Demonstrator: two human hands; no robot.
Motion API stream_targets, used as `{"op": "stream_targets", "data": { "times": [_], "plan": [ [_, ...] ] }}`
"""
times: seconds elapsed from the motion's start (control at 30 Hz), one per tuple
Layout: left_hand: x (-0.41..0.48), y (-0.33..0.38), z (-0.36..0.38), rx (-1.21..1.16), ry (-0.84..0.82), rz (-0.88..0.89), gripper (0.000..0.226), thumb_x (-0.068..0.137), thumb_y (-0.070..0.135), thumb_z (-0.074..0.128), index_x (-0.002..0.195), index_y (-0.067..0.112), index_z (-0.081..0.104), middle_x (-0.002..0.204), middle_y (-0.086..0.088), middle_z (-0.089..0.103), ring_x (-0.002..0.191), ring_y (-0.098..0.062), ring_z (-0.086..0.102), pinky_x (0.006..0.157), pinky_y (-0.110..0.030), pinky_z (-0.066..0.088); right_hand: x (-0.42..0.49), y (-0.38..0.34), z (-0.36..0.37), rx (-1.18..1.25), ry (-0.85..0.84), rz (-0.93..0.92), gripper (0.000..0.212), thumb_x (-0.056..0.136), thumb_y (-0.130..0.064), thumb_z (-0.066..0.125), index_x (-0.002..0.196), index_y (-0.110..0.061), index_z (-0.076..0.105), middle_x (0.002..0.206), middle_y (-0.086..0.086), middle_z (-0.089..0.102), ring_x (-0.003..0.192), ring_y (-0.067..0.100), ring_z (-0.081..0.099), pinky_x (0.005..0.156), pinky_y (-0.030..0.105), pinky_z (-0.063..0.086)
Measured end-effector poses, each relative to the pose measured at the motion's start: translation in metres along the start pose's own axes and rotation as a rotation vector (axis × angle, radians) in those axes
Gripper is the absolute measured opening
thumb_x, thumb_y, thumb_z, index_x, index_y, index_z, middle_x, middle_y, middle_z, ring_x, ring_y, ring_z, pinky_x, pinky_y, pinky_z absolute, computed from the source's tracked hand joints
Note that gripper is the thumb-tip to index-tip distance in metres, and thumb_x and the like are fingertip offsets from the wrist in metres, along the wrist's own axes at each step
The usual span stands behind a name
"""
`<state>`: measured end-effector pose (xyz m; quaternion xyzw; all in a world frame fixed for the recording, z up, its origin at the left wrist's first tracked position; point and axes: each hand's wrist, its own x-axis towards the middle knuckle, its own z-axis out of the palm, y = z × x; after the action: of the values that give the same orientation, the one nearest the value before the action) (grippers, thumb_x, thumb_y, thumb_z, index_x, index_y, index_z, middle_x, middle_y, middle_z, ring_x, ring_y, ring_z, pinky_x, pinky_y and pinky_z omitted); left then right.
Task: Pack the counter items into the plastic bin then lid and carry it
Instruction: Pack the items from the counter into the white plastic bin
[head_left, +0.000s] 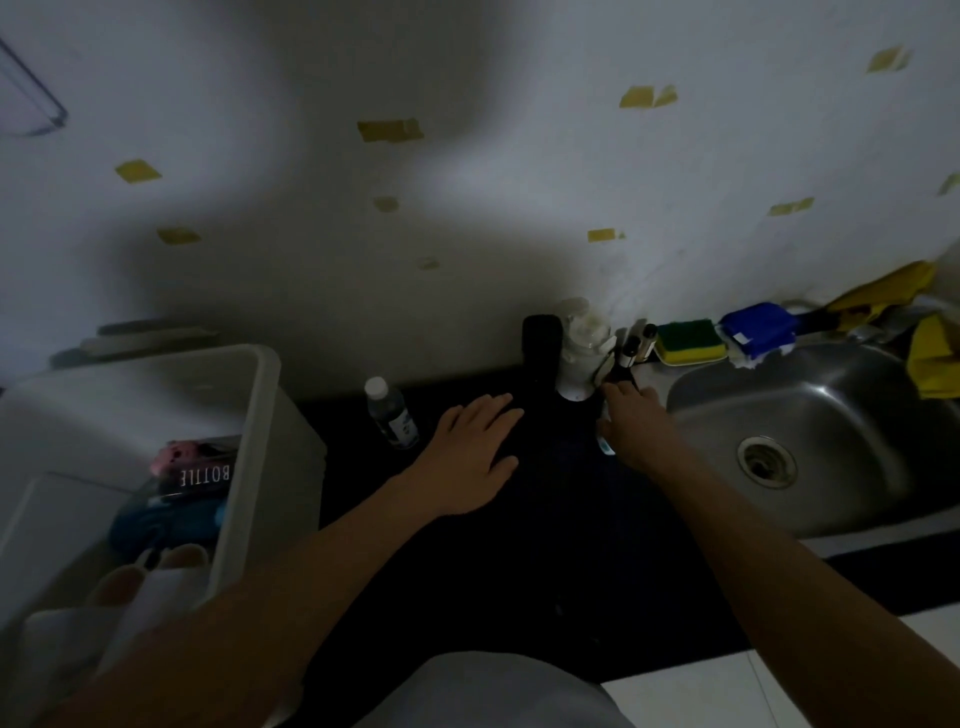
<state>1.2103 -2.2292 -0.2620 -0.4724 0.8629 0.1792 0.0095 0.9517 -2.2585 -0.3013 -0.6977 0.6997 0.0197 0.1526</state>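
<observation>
A dim view looks down on a black counter (519, 561) against a white wall. Both bare arms reach forward. The left hand (470, 457) lies flat with fingers spread and holds nothing, just right of a small clear water bottle (390, 418) standing on the counter. The right hand (636, 426) reaches toward a cluster of items at the wall: a tall black container (542, 345), a white jar-like container (584, 358) and two small dark-capped bottles (636, 345). Its fingertips are hidden in shadow, so whether it grips anything cannot be told. At far left sits the white plastic bin (244, 441), open, already holding a pink item, a box marked "BOTTLE", something blue and white slippers. At right is a steel sink (810, 415), with a green and yellow sponge (688, 340) on its back edge.
</observation>
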Motion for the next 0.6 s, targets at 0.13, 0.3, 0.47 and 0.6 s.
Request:
{"op": "stream_targets", "data": {
  "times": [0.13, 0.3, 0.47, 0.6],
  "plan": [
    [0.006, -0.005, 0.007, -0.017, -0.044, 0.004, 0.063, 0.101, 0.043, 0.039, 0.156, 0.024, 0.014, 0.164, 0.003, 0.004, 0.150, -0.018, 0.002, 0.122, -0.042, 0.007, 0.009, 0.005, 0.005, -0.007, 0.099, -0.016, 0.050, 0.092, -0.016, 0.056, 0.139, -0.007, 0.043, 0.134, 0.017, 0.042, 0.111, 0.037, 0.043, 0.083, 0.039, 0.042],
    [0.014, -0.005, 0.014, -0.029, -0.050, 0.008, 0.063, 0.101, 0.042, 0.041, 0.155, 0.024, 0.016, 0.164, 0.003, 0.006, 0.150, -0.018, 0.004, 0.120, -0.041, 0.006, 0.016, 0.010, 0.007, -0.030, 0.084, 0.038, 0.040, 0.090, -0.013, 0.058, 0.130, -0.008, 0.052, 0.128, 0.017, 0.048, 0.112, 0.037, 0.046, 0.083, 0.041, 0.044],
    [0.018, 0.001, 0.020, -0.059, -0.034, 0.014, 0.062, 0.100, 0.041, 0.042, 0.155, 0.024, 0.018, 0.163, 0.002, 0.009, 0.150, -0.019, 0.007, 0.119, -0.039, 0.008, 0.015, 0.011, 0.012, 0.037, 0.076, 0.007, 0.028, 0.088, -0.004, 0.054, 0.115, -0.006, 0.058, 0.120, 0.016, 0.048, 0.104, 0.037, 0.049, 0.081, 0.037, 0.040],
    [0.014, -0.001, 0.021, -0.052, -0.039, 0.020, 0.063, 0.100, 0.041, 0.043, 0.155, 0.023, 0.018, 0.163, 0.002, 0.010, 0.150, -0.019, 0.008, 0.119, -0.039, 0.008, 0.010, 0.011, 0.021, 0.093, 0.121, -0.035, 0.020, 0.082, -0.002, 0.058, 0.101, -0.007, 0.064, 0.104, 0.017, 0.052, 0.093, 0.036, 0.050, 0.075, 0.041, 0.043]
  ]
}}
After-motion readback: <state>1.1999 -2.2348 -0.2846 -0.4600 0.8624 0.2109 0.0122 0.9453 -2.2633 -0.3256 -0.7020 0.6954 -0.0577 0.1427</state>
